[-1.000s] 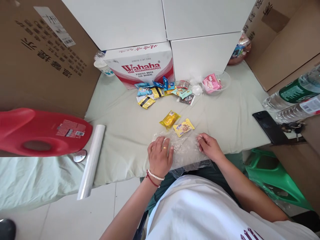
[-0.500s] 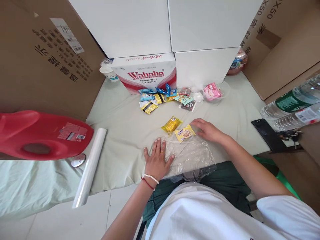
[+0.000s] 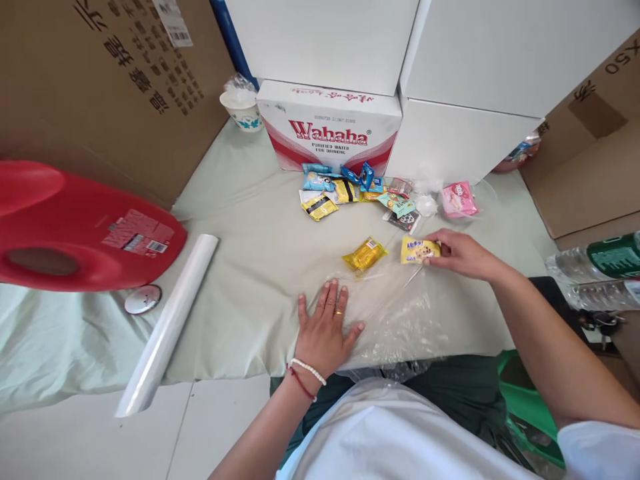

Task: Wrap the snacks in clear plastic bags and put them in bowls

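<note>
My left hand (image 3: 327, 327) lies flat with fingers spread at the left edge of a sheet of clear plastic film (image 3: 400, 327). A small pale-yellow snack packet (image 3: 419, 251) is pinched by its right end between the thumb and fingers of my right hand (image 3: 457, 253). Part of that packet is covered by the fingers. Left of it lies a shiny golden-yellow snack packet (image 3: 365, 255), at the film's far edge. The film stretches toward me and hangs over the table's front edge onto my lap.
Behind lies a pile of small snack packets (image 3: 345, 190) before a Wahaba-style water carton (image 3: 330, 133). A pink packet (image 3: 459, 199) sits in a clear bowl. At left are a film roll (image 3: 170, 320), a round tin (image 3: 143, 300) and a red jug (image 3: 90, 233). Bottles (image 3: 610, 257) stand right.
My right hand has closed on the pale-yellow packet and shifted it rightward, away from the golden one. My left hand stays flat on the film. The camera view has turned slightly.
</note>
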`<action>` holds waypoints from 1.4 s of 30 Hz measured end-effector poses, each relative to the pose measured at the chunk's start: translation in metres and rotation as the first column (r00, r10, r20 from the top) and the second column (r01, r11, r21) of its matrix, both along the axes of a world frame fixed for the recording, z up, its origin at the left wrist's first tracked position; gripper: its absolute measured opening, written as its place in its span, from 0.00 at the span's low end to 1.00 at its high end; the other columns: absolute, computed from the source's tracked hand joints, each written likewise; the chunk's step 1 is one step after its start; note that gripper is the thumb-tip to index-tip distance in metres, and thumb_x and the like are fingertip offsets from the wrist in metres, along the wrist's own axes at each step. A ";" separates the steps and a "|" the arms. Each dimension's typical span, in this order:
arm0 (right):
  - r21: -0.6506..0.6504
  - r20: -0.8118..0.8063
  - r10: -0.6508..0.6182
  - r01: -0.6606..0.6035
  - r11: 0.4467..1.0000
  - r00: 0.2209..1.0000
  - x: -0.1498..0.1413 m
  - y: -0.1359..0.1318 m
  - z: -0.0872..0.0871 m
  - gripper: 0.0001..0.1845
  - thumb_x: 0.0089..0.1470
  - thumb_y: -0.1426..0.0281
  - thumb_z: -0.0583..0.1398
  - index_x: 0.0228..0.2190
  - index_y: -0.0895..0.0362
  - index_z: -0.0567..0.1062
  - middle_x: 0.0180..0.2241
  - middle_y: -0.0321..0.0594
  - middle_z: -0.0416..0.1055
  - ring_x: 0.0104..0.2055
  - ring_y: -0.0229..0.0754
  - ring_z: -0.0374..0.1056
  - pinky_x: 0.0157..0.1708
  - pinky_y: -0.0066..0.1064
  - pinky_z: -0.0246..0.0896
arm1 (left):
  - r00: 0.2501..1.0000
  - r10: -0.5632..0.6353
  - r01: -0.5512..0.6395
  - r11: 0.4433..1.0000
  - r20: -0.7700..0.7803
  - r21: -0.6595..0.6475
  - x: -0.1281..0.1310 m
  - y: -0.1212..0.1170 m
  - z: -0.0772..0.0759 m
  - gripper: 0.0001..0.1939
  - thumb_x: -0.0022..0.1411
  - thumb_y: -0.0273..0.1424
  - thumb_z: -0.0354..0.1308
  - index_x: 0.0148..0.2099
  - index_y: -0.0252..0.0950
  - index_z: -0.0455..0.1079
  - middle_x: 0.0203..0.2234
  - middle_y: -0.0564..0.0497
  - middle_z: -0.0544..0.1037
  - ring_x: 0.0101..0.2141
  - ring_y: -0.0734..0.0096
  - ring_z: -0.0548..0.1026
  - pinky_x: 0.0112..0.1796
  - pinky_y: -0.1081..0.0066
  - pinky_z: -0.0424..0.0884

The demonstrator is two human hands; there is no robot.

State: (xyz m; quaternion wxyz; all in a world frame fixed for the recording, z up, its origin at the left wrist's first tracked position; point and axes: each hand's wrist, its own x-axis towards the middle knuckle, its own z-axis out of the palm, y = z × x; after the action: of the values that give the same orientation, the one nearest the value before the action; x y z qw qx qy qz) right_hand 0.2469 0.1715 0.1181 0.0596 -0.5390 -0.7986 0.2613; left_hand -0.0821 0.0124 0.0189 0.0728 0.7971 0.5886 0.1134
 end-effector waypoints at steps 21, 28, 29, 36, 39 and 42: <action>-0.111 0.306 -0.103 0.142 0.984 0.947 0.050 -0.016 -0.036 0.34 0.51 0.55 0.65 0.57 0.57 0.73 0.46 0.49 0.75 0.43 0.52 0.73 0.41 0.37 0.66 | 0.989 0.058 -0.052 0.997 0.139 -0.048 -0.002 0.003 -0.004 0.50 0.66 0.58 0.52 0.76 0.28 0.47 0.73 0.31 0.51 0.72 0.42 0.53 0.68 0.34 0.25; 0.281 0.364 -0.308 0.212 0.936 0.879 0.030 0.009 -0.006 0.28 0.53 0.63 0.62 0.54 0.59 0.74 0.47 0.54 0.74 0.45 0.57 0.72 0.40 0.41 0.67 | 0.998 0.042 -0.041 0.999 0.041 -0.019 0.000 0.004 -0.005 0.50 0.67 0.58 0.50 0.76 0.26 0.47 0.73 0.32 0.49 0.73 0.44 0.51 0.68 0.35 0.23; 0.352 0.305 -0.320 0.206 0.913 0.897 0.016 0.022 0.005 0.28 0.53 0.63 0.62 0.55 0.59 0.73 0.48 0.55 0.73 0.46 0.59 0.71 0.41 0.43 0.67 | 0.999 0.040 -0.040 0.999 0.031 -0.017 0.000 0.004 -0.005 0.50 0.67 0.58 0.50 0.76 0.26 0.47 0.73 0.32 0.49 0.73 0.44 0.51 0.68 0.35 0.24; 0.308 0.324 0.156 -0.260 0.915 0.933 -0.161 0.095 0.022 0.28 0.56 0.70 0.60 0.58 0.61 0.68 0.55 0.56 0.68 0.50 0.58 0.70 0.46 0.43 0.67 | 0.999 0.034 -0.034 0.999 -0.014 -0.023 -0.001 0.004 -0.003 0.50 0.67 0.58 0.49 0.76 0.25 0.46 0.73 0.32 0.49 0.73 0.42 0.51 0.68 0.34 0.28; 0.250 0.421 0.247 -0.373 0.893 0.873 -0.218 0.116 -0.004 0.28 0.59 0.73 0.57 0.61 0.60 0.65 0.61 0.58 0.63 0.50 0.56 0.71 0.43 0.41 0.68 | 0.999 0.041 -0.041 0.999 0.001 -0.034 -0.001 0.004 -0.004 0.52 0.66 0.60 0.49 0.76 0.25 0.46 0.73 0.32 0.49 0.73 0.41 0.51 0.68 0.33 0.30; 0.216 0.470 0.295 -0.432 0.875 0.832 -0.242 0.130 -0.027 0.32 0.61 0.74 0.54 0.66 0.57 0.61 0.64 0.57 0.62 0.53 0.58 0.71 0.42 0.42 0.68 | 0.999 0.050 -0.048 0.998 0.023 -0.046 -0.001 0.003 -0.004 0.53 0.65 0.62 0.48 0.76 0.27 0.47 0.73 0.33 0.50 0.73 0.42 0.50 0.69 0.34 0.30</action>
State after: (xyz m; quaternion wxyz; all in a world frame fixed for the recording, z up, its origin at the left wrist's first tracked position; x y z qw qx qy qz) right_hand 0.0050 0.3013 0.0911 -0.0815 -0.4019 -0.9119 0.0147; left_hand -0.0835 0.0155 0.0145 0.0952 0.7792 0.6095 0.1112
